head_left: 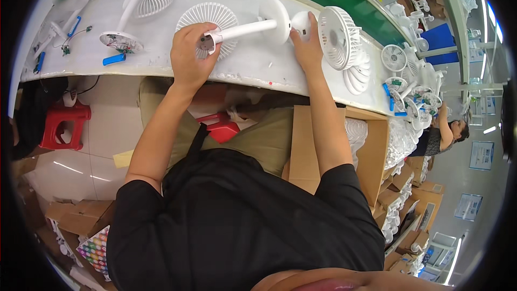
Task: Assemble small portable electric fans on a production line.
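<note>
My left hand (pixel 191 56) is closed round the near end of a white fan stem (pixel 247 29), where a small grey inner part shows. The stem lies sideways and ends at the right in a round white base (pixel 279 21). Behind that hand a white fan grille (pixel 215 13) rests on the bench; whether it joins the stem I cannot tell. My right hand (pixel 308 48) has its thumb and fingers round a white rounded part (pixel 301 26) with a small dark slot, close beside the base. Just right of it stands a white fan head (pixel 336 37).
On the white bench (pixel 156 67), a fan with an opened base (pixel 121 40) and a blue battery (pixel 114 60) lie at left. Several fans and open bases crowd the right end. Below are a cardboard box (pixel 307 145) and a red stool (pixel 64 124). A co-worker (pixel 444 134) is at far right.
</note>
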Tool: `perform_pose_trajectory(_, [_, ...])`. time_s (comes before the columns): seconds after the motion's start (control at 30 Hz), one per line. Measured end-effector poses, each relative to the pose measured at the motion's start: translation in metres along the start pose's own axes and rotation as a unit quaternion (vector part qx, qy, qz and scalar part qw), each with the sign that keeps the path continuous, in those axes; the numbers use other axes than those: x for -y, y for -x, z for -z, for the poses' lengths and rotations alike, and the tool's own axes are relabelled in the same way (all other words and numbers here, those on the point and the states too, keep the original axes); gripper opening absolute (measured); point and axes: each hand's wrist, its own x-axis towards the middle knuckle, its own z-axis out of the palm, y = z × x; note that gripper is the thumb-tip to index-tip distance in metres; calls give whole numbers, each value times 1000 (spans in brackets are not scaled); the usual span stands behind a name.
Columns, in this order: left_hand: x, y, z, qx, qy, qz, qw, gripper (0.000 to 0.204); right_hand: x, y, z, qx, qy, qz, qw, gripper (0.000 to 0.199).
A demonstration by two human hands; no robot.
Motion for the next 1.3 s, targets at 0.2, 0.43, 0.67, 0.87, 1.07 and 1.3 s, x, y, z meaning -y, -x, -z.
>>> perform_pose_trajectory(0.2, [-15, -8, 8, 41, -75, -80, 993, 51, -18, -3, -4, -25, 85, 61, 994, 66])
perform_pose_trajectory(0.43, [-18, -28, 15, 43, -50, -66, 996, 55, -17, -3, -5, -28, 75, 57, 995, 66])
perform_pose_trajectory(0.67, [-43, -34, 70, 32, 22, 106, 994, 62, 2, 0, -8, 4, 65, 49, 997, 66])
perform_pose_trajectory(0.87, [-123, -46, 207, -51, 208, 221, 951, 58, -13, 19, 52, 35, -28, 123, 991, 64])
perform_pose_trajectory(1.07, [-145, -23, 375, -158, 15, 303, 940, 52, -27, 23, 77, 15, 62, 145, 987, 62])
perform_pose_trajectory(1.3, [-71, 45, 516, -234, -471, 342, 779, 39, -25, 29, 72, 6, 28, 141, 990, 61])
